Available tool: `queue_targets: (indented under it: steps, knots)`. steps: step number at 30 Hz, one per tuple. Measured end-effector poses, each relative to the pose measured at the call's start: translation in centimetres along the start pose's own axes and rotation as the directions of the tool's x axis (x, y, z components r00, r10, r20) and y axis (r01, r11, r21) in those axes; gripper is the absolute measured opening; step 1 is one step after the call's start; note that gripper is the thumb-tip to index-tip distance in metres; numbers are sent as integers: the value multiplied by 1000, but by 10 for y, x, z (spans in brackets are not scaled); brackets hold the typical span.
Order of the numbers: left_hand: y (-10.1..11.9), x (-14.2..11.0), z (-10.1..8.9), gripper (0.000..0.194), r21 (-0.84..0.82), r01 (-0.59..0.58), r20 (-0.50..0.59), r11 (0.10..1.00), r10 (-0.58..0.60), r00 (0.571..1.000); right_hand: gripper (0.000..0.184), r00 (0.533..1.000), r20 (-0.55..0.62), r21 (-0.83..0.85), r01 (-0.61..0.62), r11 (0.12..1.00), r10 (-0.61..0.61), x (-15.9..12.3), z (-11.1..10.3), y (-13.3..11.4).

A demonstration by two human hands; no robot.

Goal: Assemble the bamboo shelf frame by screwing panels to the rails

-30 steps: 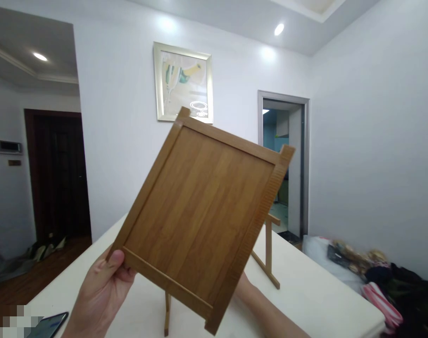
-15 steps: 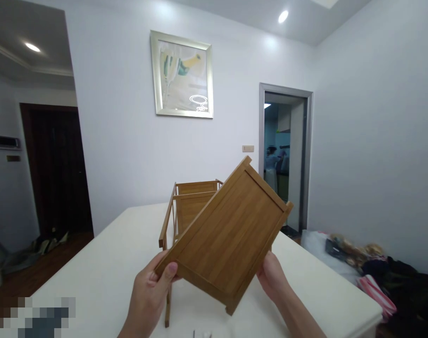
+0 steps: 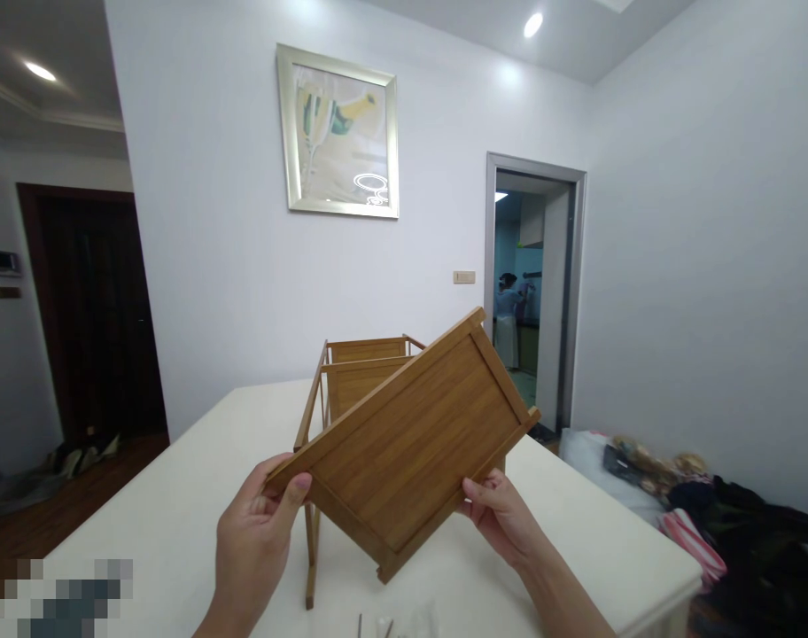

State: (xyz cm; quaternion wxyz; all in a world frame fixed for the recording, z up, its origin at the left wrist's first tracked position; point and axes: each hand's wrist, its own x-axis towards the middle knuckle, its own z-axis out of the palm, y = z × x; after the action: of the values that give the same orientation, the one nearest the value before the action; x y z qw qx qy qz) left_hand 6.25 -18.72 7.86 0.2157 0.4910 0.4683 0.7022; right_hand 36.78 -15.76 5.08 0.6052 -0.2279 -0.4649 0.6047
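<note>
The left hand [image 3: 258, 523] pinches one corner of a tilted panel [image 3: 410, 434], raised between both hands; the right hand [image 3: 501, 518] grips its lower right edge. Beyond them, a frame [image 3: 357, 385] stands on the counter [image 3: 205, 470].

The wooden panel [image 3: 410, 434] is hiding much of the wooden frame [image 3: 368, 352] behind it and covering fingertips of the left hand [image 3: 254, 532]. The near edge is cutting off the worktop [image 3: 191, 470] and small items [image 3: 425, 620], unclear in kind. Blocky pixels [image 3: 72, 607] are masking something near left. The far person [image 3: 507, 310] is appearing too small for detail.
</note>
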Motion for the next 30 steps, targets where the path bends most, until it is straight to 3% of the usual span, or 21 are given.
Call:
queue_targets:
  steps: [3,7,12,16,21,26,30]
  knots:
    - [5,-2,2,60,95,-30,-121,995,42,992,37,1000,-13,54,15,998,-14,3,-2,3]
    - [-1,1,4,64,-35,-110,-111,993,105,988,47,996,-74,136,62,989,-53,6,-7,7]
    - [-18,12,4,52,-42,-114,108,993,118,987,45,985,-157,172,94,981,-67,9,-10,12]
    - [-30,18,8,53,-114,-7,218,993,32,975,45,987,-158,172,49,984,-22,8,-7,17]
    - [-50,18,13,45,-161,165,473,973,-71,878,46,979,-190,206,-32,978,72,-5,-5,26]
    - [-61,19,13,56,-239,282,551,929,-109,827,58,957,-258,272,-58,961,131,-16,-5,34]
    - [-59,20,13,50,-207,308,563,929,-144,814,62,926,-287,362,-133,923,246,-15,-5,39]
